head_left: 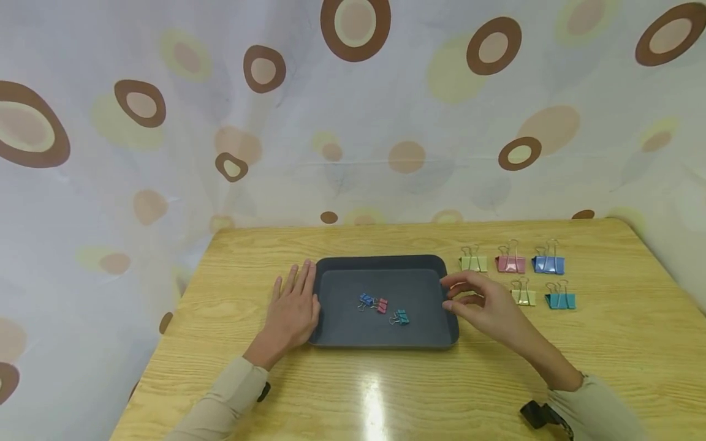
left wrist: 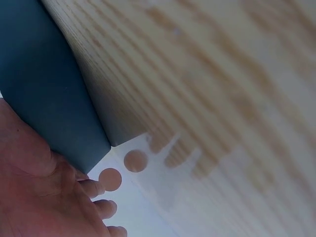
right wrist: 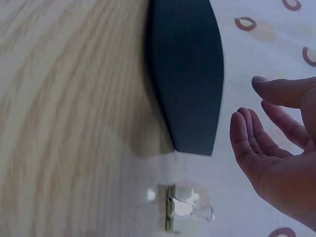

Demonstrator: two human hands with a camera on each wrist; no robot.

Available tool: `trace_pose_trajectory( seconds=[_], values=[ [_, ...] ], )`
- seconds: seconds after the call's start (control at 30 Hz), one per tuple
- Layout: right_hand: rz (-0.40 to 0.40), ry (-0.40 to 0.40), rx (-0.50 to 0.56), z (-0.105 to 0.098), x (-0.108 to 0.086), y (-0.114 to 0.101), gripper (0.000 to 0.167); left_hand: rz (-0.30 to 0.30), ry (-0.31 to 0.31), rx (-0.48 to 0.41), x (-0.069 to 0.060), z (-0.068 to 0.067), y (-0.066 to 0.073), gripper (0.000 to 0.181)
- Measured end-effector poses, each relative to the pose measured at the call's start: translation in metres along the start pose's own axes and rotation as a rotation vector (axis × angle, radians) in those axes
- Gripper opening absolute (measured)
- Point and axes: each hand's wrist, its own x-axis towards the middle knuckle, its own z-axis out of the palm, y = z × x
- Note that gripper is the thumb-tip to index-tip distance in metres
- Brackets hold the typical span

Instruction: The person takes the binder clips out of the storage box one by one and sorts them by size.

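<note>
A dark grey tray [head_left: 353, 335] lies on the wooden table, holding a small blue clip [head_left: 366, 299], a small red clip [head_left: 382, 305] and a small teal clip [head_left: 402, 317]. Flat beside its left edge is my left hand [head_left: 289, 315], fingers extended; the left wrist view shows this hand [left wrist: 44, 182] next to the tray wall [left wrist: 54, 94]. At the tray's right edge my right hand [head_left: 491, 306] is raised, thumb and fingers apart and bent a little. The right wrist view shows nothing between the fingers of that hand [right wrist: 281, 143], beside the tray wall [right wrist: 190, 74].
Right of the tray stand larger clips in two rows: a green one [head_left: 473, 263], a red one [head_left: 510, 264] and a blue one [head_left: 548, 265] behind, a yellow one [head_left: 523, 297] and a teal one [head_left: 560, 301] in front. A patterned cloth [head_left: 353, 122] hangs behind the table [head_left: 309, 398].
</note>
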Motion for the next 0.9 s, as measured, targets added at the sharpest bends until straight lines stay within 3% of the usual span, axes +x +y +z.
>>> trace_pose_trajectory(
  seconds=[0.23, 0.53, 0.9],
  values=[
    [-0.124, -0.081, -0.094, 0.022, 0.011, 0.001, 0.040, 0.003, 0.005, -0.007, 0.001, 0.000, 0.001, 0.063],
    [-0.045, -0.270, -0.160, 0.040, 0.028, 0.002, 0.050, -0.002, -0.008, 0.006, 0.000, 0.002, -0.002, 0.063],
    [-0.038, -0.383, -0.220, 0.056, 0.039, 0.007, 0.040, -0.007, -0.033, -0.004, 0.002, 0.000, -0.001, 0.064]
  ],
)
